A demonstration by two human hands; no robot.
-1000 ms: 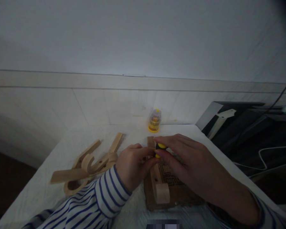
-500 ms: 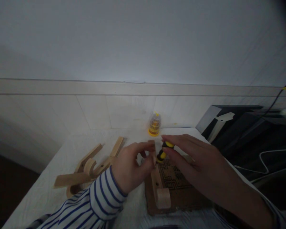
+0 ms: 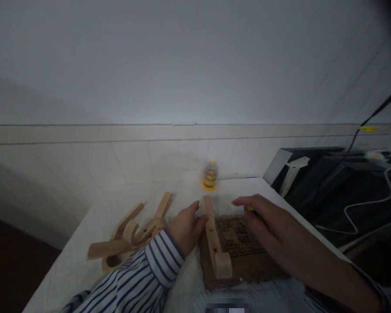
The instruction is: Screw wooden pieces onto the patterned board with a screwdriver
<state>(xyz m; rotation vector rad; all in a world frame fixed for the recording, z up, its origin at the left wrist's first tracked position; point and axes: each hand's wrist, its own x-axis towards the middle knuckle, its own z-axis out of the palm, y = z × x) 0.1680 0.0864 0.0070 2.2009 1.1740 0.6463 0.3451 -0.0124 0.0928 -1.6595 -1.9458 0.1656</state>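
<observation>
The right hand (image 3: 267, 224) is covering one yellow tool (image 3: 250, 209) above the single board (image 3: 237, 238), grip unclear; the left hand (image 3: 185, 228) is resting open against the board's left rail (image 3: 214, 243).

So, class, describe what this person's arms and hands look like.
The left arm wears a long white sleeve with dark blue stripes, cuffed at the wrist. The right forearm is uncovered as far as shows. The left hand and right hand are ungloved, with no ring or watch visible.
</observation>
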